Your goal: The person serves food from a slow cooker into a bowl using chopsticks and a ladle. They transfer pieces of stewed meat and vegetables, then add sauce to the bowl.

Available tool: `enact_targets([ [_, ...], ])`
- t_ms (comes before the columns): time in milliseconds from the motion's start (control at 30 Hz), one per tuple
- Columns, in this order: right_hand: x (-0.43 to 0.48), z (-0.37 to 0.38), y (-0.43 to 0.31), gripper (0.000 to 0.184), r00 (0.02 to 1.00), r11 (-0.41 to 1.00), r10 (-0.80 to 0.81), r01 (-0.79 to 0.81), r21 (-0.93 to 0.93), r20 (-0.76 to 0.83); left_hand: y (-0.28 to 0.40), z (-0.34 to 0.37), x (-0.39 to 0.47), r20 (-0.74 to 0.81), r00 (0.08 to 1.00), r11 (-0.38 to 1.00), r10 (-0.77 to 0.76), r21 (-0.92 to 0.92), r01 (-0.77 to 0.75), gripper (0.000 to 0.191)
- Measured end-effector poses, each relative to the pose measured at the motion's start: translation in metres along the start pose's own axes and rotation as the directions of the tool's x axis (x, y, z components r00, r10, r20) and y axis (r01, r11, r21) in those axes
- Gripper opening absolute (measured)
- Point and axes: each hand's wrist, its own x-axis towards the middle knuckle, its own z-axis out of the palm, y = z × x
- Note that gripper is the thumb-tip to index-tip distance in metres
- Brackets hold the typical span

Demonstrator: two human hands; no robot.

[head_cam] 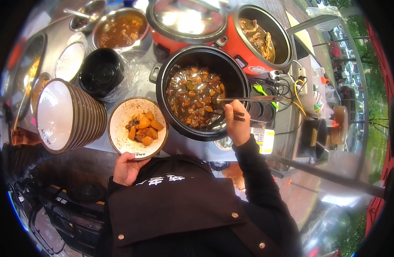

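My left hand (128, 169) grips the near rim of a cream bowl (119, 125) with a brown edge. Chunks of what look like braised potato (146, 128) lie in it, and brown sauce stains its inner wall. My right hand (239, 122) holds dark chopsticks (238, 116) over a black cooking pot (201, 57). Their tips reach into a dark stew of meat and potato chunks (192, 96), at an orange-brown piece. Just beyond that hand, a metal ladle (253, 99) leans across the pot's right rim, its head down in the stew.
A leaning stack of bowls (87, 114) stands left, beside black plastic bowls (101, 72). Behind are a lidded red cooker (187, 22), an open red cooker with meat (230, 35) and a metal basin of stew (119, 29). Cables (285, 85) tangle at right.
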Motion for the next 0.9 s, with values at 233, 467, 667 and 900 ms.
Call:
enact_targets([
  [233, 0.003, -0.005, 0.008, 0.034, 0.954, 0.893, 0.294, -0.249, 0.375, -0.066, -0.002, 0.001, 0.0, -0.011, 1.0, 1.0, 0.025, 0.0, -0.025, 0.059],
  [467, 0.006, -0.026, -0.013, 0.036, 0.903, 0.86, 0.376, -0.256, 0.441, -0.21, -0.002, 0.002, 0.001, -0.003, 1.0, 1.0, 0.012, 0.021, -0.012, 0.058],
  [667, -0.011, -0.009, -0.074, 0.03, 0.957, 0.679, 0.092, 0.143, 0.72, -0.276, -0.001, 0.002, 0.0, -0.003, 1.0, 0.999, 0.002, 0.039, -0.002, 0.059],
  [900, -0.018, 0.031, -0.109, 0.037, 0.935, 0.762, -0.334, 0.191, 0.618, 0.122, 0.001, 0.005, 0.0, 0.021, 1.0, 0.999, 0.006, 0.044, -0.007, 0.061],
])
